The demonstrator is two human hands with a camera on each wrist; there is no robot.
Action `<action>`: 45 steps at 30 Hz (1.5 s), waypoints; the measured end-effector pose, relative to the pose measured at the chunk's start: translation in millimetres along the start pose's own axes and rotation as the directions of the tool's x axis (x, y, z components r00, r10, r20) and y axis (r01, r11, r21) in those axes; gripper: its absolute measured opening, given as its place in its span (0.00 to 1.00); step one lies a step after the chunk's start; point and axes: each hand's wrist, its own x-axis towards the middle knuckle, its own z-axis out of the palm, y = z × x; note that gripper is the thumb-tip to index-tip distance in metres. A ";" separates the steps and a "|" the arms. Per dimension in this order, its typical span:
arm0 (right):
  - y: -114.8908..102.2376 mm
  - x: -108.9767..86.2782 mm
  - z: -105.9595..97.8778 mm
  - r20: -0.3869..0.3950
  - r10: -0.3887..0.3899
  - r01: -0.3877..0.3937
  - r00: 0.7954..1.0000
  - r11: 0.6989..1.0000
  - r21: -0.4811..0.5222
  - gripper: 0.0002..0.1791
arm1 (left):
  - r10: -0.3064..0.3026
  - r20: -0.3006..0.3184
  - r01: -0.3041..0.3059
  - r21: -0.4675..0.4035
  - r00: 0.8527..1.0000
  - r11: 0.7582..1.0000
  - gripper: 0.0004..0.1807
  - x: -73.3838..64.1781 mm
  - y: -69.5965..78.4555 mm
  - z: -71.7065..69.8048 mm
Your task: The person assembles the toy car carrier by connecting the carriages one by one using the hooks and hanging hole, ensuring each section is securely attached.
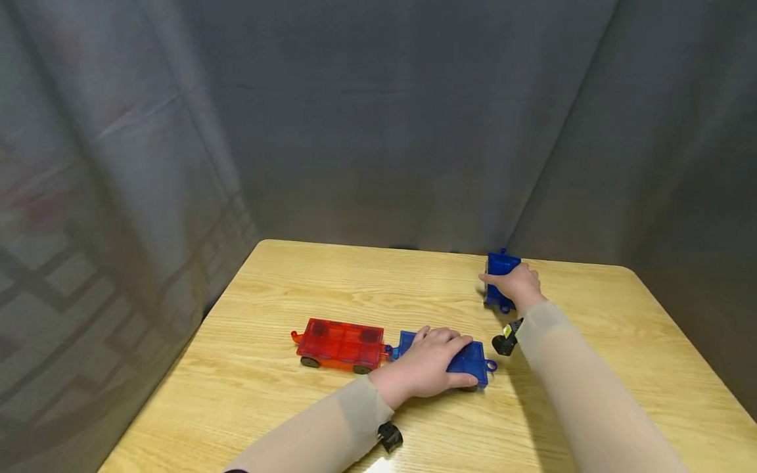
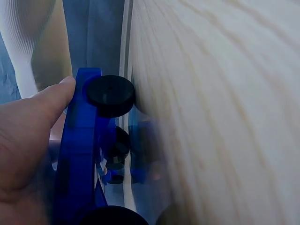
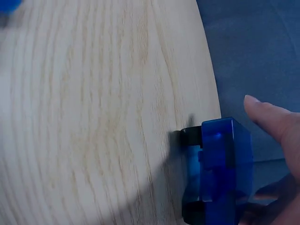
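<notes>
My left hand [image 1: 434, 368] lies across the top of a blue translucent toy train car [image 1: 473, 361] and grips it. In the left wrist view the thumb [image 2: 58, 96] presses the car's side above a black wheel [image 2: 111, 95]. The car's loop [image 1: 491, 366] points right; its other end meets the coupling of a red toy train car [image 1: 343, 341]. Farther back, my right hand [image 1: 516, 284] reaches over a second blue car [image 1: 503, 264]. In the right wrist view its thumb [image 3: 265, 112] is apart from that car [image 3: 225, 164], with the fingers partly hidden behind it.
The wooden table [image 1: 331, 276] has rounded far corners, and the second blue car is close to its back edge. Grey curtains [image 1: 384, 131] hang behind and beside the table. The red car's free hook [image 1: 295, 336] points left.
</notes>
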 end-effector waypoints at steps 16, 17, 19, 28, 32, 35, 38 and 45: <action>8.9 -7.1 -8.5 0.071 0.059 -0.050 0.996 0.991 -0.121 0.52 | 0.005 0.005 -0.005 -0.003 1.000 1.000 0.40 1.6 5.3 0.1; 10.4 -7.1 -8.2 0.063 0.054 -0.046 0.997 0.992 -0.120 0.51 | 0.006 0.004 -0.006 -0.004 1.000 1.000 0.40 2.2 5.5 0.2; 13.2 -6.2 -7.4 0.045 0.044 -0.038 0.998 0.992 -0.118 0.52 | 0.008 0.002 -0.008 -0.005 1.000 1.000 0.40 3.1 5.8 0.2; 23.2 -4.3 -4.7 -0.006 0.011 -0.011 1.000 0.996 -0.089 0.53 | 0.010 0.002 -0.010 -0.004 1.000 1.000 0.40 5.2 4.8 1.8; 27.7 -9.6 -9.6 0.010 -0.010 0.010 1.000 0.998 -0.061 0.54 | 0.007 0.003 -0.007 -0.024 1.000 1.000 0.40 5.6 4.7 1.3; 31.9 -17.8 -17.0 0.016 -0.053 0.054 0.998 0.997 -0.046 0.54 | 0.009 0.005 -0.009 -0.040 1.000 0.999 0.42 6.1 3.9 0.2; 36.9 -28.7 -24.5 0.028 -0.129 0.130 0.991 0.990 -0.056 0.54 | 0.012 0.010 -0.012 -0.027 1.000 1.000 0.44 6.9 2.0 0.7; 50.8 -63.1 -31.6 0.067 -0.274 0.280 0.959 0.954 -0.104 0.53 | 0.016 0.003 -0.016 0.000 1.000 1.000 0.45 10.1 -0.4 4.8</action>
